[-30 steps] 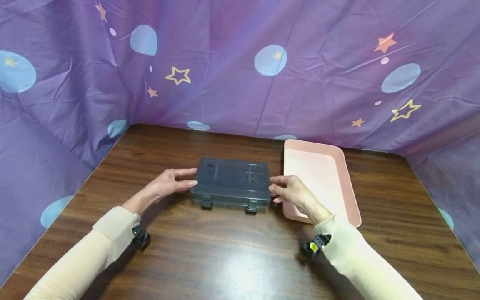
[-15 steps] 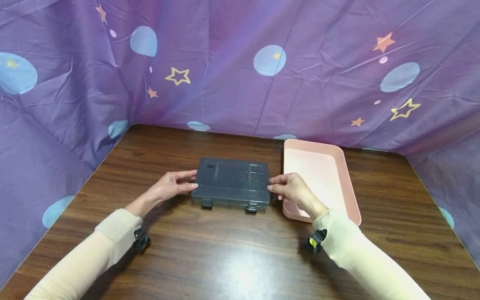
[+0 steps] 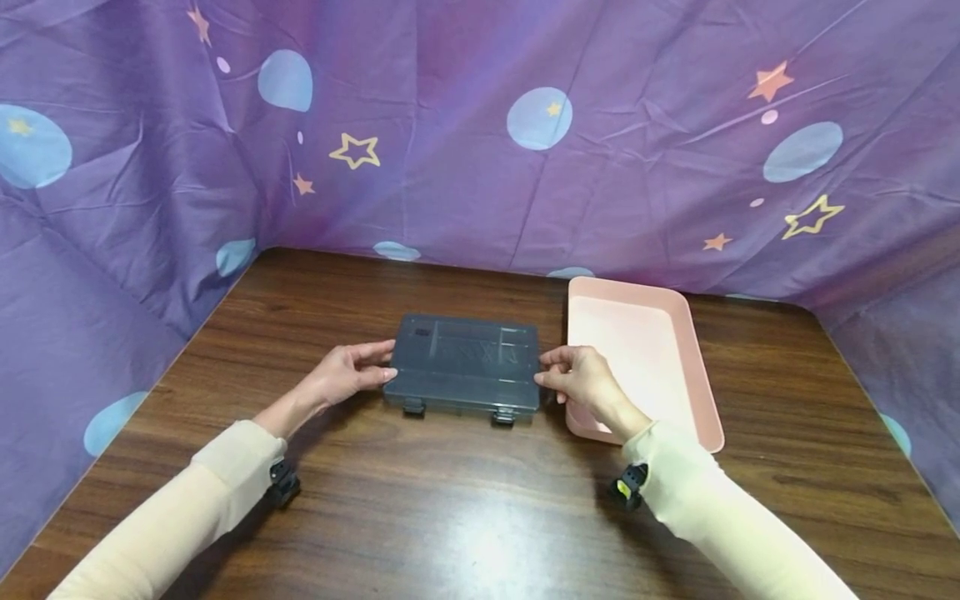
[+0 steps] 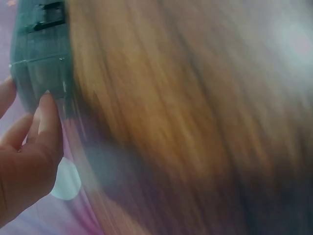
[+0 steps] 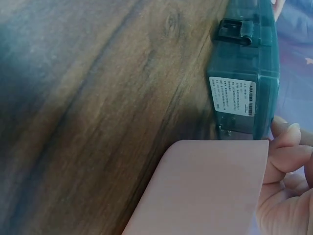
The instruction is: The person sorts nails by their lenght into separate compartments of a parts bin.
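Note:
A dark, see-through plastic storage box (image 3: pixel 465 358) lies with its lid down and its two black latches facing me, in the middle of the head view. Thin shapes inside show only dimly through the lid. My left hand (image 3: pixel 341 375) holds its left end, the thumb on the near side and the fingers farther back. At the opposite end my right hand (image 3: pixel 585 379) grips with thumb and fingertips. A white printed label (image 5: pixel 233 96) sits on the box's side in the right wrist view. Whether the box fully rests on the table cannot be told.
A pink tray (image 3: pixel 701 383) stands close to the right of the box, partly under my right hand and wrist. The brown wooden table (image 3: pixel 420 492) is bounded at the back and sides by a purple curtain (image 3: pixel 450 167) with stars.
The box's lid has tilted slightly toward me over the last second, and my fingers have shifted a little on its ends. The tray has not moved.

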`<state>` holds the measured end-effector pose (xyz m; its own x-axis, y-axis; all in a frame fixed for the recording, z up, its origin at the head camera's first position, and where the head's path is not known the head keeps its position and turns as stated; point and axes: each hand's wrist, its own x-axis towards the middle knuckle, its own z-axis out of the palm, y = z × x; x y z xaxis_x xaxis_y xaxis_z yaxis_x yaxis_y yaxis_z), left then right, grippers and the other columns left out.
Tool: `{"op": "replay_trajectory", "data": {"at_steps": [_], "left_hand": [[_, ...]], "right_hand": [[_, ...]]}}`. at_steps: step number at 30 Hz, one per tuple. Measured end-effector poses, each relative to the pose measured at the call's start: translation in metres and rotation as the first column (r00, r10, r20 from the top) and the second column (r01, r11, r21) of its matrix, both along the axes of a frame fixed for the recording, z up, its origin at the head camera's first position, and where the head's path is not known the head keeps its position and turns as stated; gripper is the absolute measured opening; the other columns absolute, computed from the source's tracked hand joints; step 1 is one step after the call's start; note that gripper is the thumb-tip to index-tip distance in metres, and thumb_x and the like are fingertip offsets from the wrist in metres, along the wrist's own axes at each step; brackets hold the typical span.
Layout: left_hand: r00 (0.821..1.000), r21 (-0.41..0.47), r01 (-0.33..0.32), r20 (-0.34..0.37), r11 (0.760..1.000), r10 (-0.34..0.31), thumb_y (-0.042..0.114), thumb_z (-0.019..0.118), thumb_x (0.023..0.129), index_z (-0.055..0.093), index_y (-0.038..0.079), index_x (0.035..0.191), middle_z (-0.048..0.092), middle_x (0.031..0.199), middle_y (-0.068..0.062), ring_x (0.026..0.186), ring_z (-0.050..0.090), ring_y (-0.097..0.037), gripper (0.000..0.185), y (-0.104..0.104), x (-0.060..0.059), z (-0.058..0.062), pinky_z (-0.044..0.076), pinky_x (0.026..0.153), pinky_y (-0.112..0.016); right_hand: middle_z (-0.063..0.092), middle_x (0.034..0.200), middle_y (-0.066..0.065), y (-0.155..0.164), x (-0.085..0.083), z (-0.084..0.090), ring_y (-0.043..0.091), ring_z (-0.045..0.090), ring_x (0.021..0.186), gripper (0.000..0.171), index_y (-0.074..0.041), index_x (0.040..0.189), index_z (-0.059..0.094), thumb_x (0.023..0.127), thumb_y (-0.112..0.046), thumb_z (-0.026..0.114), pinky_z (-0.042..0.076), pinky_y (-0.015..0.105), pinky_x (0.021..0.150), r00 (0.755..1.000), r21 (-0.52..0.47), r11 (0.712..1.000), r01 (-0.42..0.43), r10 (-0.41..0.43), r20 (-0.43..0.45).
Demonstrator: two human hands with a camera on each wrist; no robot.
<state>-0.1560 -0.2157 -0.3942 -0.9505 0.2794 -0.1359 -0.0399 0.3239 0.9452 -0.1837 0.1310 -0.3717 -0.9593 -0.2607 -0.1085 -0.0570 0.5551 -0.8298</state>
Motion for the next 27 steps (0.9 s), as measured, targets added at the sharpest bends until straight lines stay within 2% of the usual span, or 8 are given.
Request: {"op": "replay_trajectory", "data": {"at_steps": [3,7,11,15,19,22,27], "left_hand": [[0.999,-0.026,-0.007,-0.032,1.0,0.006,0.009,0.061,0.091,0.037,-0.007,0.14,0.044,0.136,-0.03,0.119,0.05,-0.036,0.057,0.001,0.003,-0.003,0.051,0.087,-0.022],[0.995,-0.066,-0.05,-0.095,0.997,0.044,0.009,0.063,0.09,0.04,-0.004,0.139,0.049,0.133,-0.028,0.112,0.056,-0.035,0.055,0.004,0.007,-0.004,0.051,0.084,-0.023],[0.974,-0.101,-0.119,-0.205,0.988,0.096,0.008,0.067,0.087,0.054,-0.001,0.125,0.06,0.121,-0.024,0.094,0.062,-0.026,0.041,0.007,0.008,-0.004,0.049,0.071,-0.019],[0.948,-0.133,-0.166,-0.294,0.977,0.121,0.011,0.069,0.086,0.064,0.0,0.107,0.066,0.1,-0.017,0.074,0.059,-0.011,0.024,0.011,0.008,-0.003,0.048,0.063,-0.018],[0.949,-0.144,-0.168,-0.293,0.975,0.12,0.012,0.067,0.087,0.068,0.002,0.103,0.067,0.088,-0.012,0.067,0.056,-0.004,0.018,0.01,0.013,-0.005,0.049,0.059,-0.018],[0.952,-0.134,-0.152,-0.287,0.979,0.109,0.013,0.066,0.089,0.069,0.003,0.105,0.069,0.089,-0.012,0.066,0.055,-0.004,0.019,0.009,0.016,-0.007,0.048,0.057,-0.019],[0.954,-0.105,-0.124,-0.287,0.987,0.089,0.014,0.064,0.09,0.068,0.003,0.108,0.07,0.096,-0.015,0.066,0.054,-0.003,0.021,0.008,0.014,-0.006,0.047,0.056,-0.018]], "right_hand": [[0.054,0.061,-0.004,-0.001,0.003,-0.002,0.004,0.047,0.044,0.031,0.013,0.108,0.06,0.082,0.001,0.069,0.041,0.017,0.043,1.0,0.004,1.0,0.004,-0.004,-0.013],[0.054,0.063,-0.001,-0.003,0.006,-0.004,0.006,0.047,0.046,0.028,0.012,0.106,0.061,0.082,0.001,0.069,0.043,0.019,0.044,0.998,0.013,1.0,0.007,-0.006,-0.058],[0.054,0.064,0.002,-0.005,0.008,-0.006,0.006,0.047,0.047,0.023,0.011,0.101,0.061,0.081,0.003,0.069,0.044,0.02,0.045,0.99,0.014,1.0,0.005,-0.003,-0.142],[0.052,0.063,0.002,-0.005,0.009,-0.006,0.005,0.045,0.047,0.018,0.009,0.095,0.06,0.079,0.006,0.069,0.043,0.019,0.045,0.982,-0.013,1.0,0.019,-0.021,-0.188],[0.051,0.063,0.0,-0.006,0.015,-0.008,0.005,0.045,0.048,0.018,0.009,0.095,0.059,0.079,0.007,0.068,0.043,0.018,0.046,0.989,-0.076,0.997,0.023,-0.034,-0.147],[0.051,0.064,-0.001,-0.006,0.022,-0.01,0.006,0.047,0.049,0.019,0.01,0.097,0.058,0.08,0.007,0.067,0.044,0.019,0.046,0.994,-0.112,0.994,0.016,-0.028,-0.107],[0.053,0.062,0.0,-0.003,0.032,-0.009,0.007,0.048,0.048,0.021,0.01,0.102,0.06,0.082,0.004,0.066,0.041,0.018,0.04,0.995,-0.122,0.992,-0.021,0.01,-0.096]]}}
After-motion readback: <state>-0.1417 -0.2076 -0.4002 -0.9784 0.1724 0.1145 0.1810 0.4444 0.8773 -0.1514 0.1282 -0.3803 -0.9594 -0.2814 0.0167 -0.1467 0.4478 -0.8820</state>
